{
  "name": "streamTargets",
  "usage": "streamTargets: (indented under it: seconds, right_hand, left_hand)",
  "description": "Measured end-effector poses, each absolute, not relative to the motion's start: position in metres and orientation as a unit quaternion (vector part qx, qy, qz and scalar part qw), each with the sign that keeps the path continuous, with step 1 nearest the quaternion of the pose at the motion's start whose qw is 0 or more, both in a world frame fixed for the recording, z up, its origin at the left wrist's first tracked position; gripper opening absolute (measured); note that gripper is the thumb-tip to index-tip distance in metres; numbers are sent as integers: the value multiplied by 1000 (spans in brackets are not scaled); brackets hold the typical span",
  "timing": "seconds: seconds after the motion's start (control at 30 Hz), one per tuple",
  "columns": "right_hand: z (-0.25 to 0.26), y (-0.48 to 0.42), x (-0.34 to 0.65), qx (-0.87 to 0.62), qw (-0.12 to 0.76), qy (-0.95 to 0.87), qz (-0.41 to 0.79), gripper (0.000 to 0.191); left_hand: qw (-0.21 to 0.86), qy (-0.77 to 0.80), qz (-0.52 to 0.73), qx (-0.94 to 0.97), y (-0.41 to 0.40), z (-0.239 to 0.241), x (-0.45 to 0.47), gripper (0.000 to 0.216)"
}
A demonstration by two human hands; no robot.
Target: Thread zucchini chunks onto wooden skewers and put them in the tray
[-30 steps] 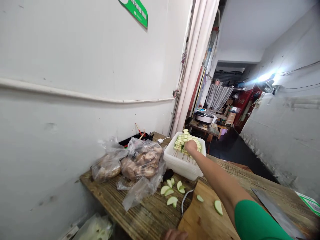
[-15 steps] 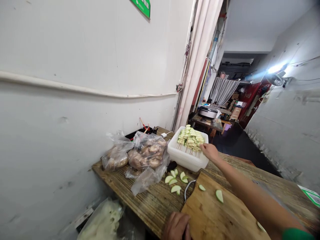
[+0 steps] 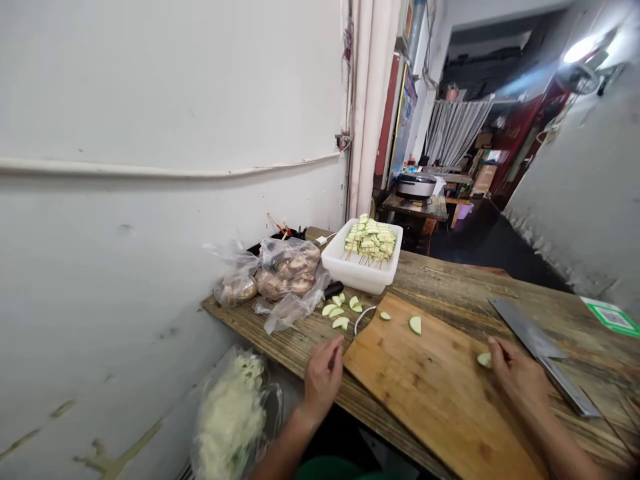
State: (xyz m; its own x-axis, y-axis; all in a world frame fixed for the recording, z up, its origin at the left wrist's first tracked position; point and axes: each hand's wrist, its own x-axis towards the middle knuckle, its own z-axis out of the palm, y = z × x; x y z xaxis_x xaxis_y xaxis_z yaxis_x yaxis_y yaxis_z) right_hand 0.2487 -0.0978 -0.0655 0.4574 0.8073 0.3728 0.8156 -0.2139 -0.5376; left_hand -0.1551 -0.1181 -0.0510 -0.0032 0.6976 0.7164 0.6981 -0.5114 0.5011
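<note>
My left hand (image 3: 324,373) is over the table's front edge, left of the wooden cutting board (image 3: 420,373). Its fingers are curled, thumb close to the forefinger; whatever they hold, if anything, is hidden. Above the board's right side, my right hand (image 3: 520,380) has its fingers pressed together, their contents not visible. Right at those fingertips lies a zucchini slice (image 3: 484,360); I cannot tell whether they touch. Another slice (image 3: 415,325) and a smaller piece lie on the board. Several cut slices (image 3: 341,323) lie left of it. Skewered slices (image 3: 371,239) are piled in a white plastic tub (image 3: 360,275).
A cleaver (image 3: 530,330) lies right of the board, thin sticks (image 3: 625,427) at the far right corner. Bagged mushrooms (image 3: 290,277) and a dark object (image 3: 333,290) are at left. A bag of pale vegetables (image 3: 233,413) is below the table edge, beside the white wall (image 3: 150,267).
My right hand has left the skewers in the tub and come back over the board. My left hand has moved slightly left. The view has shifted, bringing the cleaver into sight.
</note>
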Motion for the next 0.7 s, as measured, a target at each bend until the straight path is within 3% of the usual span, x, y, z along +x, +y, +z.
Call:
streamTargets:
  seconds: [0.17,0.27,0.47,0.7]
  right_hand:
    - [-69,-122,259,-823,335,-454,-62,54]
    - [-63,-125,261,-825,325,-454,-79,45]
    - [-49,-130,274,-850,276,-439,-90,35]
    - [-41,-141,315,-871,280,-387,-111,34]
  left_hand:
    - [0,-546,-404,-734,-62,-14,-177,26]
    - [12,-534,-257,-805,-21,7,-167,30]
    - [0,-470,44,-882,27,14,-129,64]
    - [4,-473,115,-874,46,16,-117,77]
